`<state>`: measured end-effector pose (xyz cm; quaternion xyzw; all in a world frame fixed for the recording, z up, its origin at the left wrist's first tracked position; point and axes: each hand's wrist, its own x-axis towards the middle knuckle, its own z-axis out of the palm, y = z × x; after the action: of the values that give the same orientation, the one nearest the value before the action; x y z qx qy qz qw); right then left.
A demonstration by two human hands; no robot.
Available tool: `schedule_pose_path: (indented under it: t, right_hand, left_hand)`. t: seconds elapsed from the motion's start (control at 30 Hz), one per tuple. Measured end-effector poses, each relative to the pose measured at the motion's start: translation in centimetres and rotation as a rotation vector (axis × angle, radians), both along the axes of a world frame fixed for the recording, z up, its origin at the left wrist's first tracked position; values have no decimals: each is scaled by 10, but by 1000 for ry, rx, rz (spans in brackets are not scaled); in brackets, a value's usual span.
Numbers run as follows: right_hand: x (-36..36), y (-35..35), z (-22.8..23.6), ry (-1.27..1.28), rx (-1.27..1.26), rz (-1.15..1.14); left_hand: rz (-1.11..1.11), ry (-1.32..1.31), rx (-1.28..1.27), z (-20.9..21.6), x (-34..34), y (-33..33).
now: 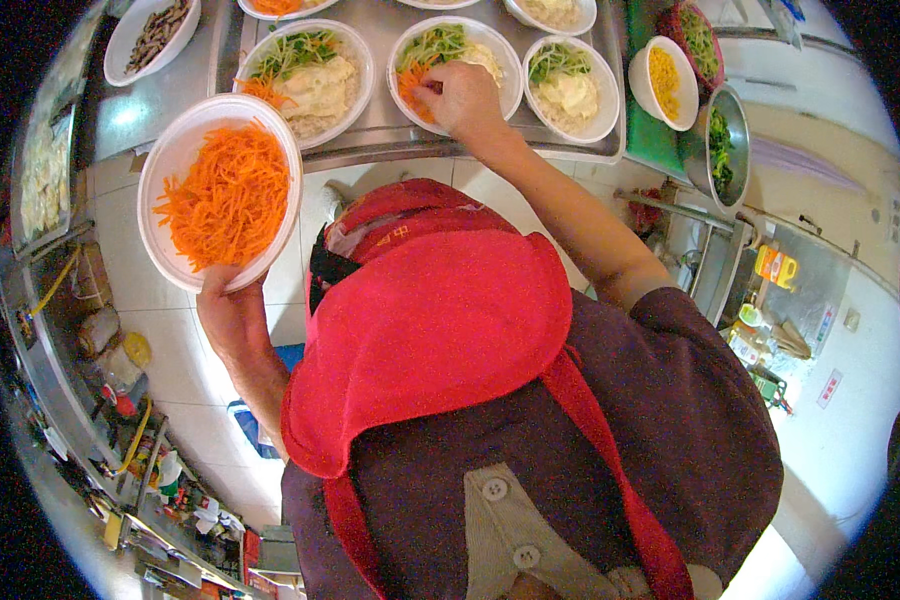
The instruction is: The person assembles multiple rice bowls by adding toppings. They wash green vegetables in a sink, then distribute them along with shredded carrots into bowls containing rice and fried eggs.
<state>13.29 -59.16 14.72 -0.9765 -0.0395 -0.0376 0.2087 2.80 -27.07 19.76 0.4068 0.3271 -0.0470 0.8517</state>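
Note:
My left hand (232, 300) grips the lower rim of a large white bowl (150, 215), tilted and heaped with shredded carrot (228, 190). Over the middle white bowl (511, 85) on the tray, my right hand (462, 98) is closed, its fingertips down at a small pile of shredded carrot (410, 90). Green sprouts (435, 47) and a pale creamy topping lie beside that pile. To its left, another bowl (364, 90) holds sprouts, carrot and creamy topping over what looks like rice. The bowl to the right (610, 105) shows sprouts and topping, with no carrot visible.
More bowls are cut off at the top edge. A bowl of dark strips (155, 35) stands at upper left. On the green surface (653, 130) at right are a corn bowl (663, 82), a red basket (698, 40) and a metal bowl of greens (722, 150). The metal tray's edge (560, 152) faces me.

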Motion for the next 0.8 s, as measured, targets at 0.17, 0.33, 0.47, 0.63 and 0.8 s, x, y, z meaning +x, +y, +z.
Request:
schedule_pose_path:
  t: [0.17, 0.33, 0.47, 0.63, 0.8]
  right_hand:
    - [-6, -7, 5, 35, 165, 3]
    - [-21, -18, 13, 85, 27, 140]
    - [-16, -13, 7, 39, 60, 138]
    - [-10, -4, 11, -75, 152, 160]
    - [1, -7, 29, -62, 226, 250]
  left_hand:
    - [6, -23, 18, 6, 0, -2]
    - [9, -9, 13, 10, 2, -4]
    - [-20, -47, 13, 14, 3, -6]
    - [2, -19, 11, 22, 3, -13]
    - [2, -32, 12, 30, 1, -23]
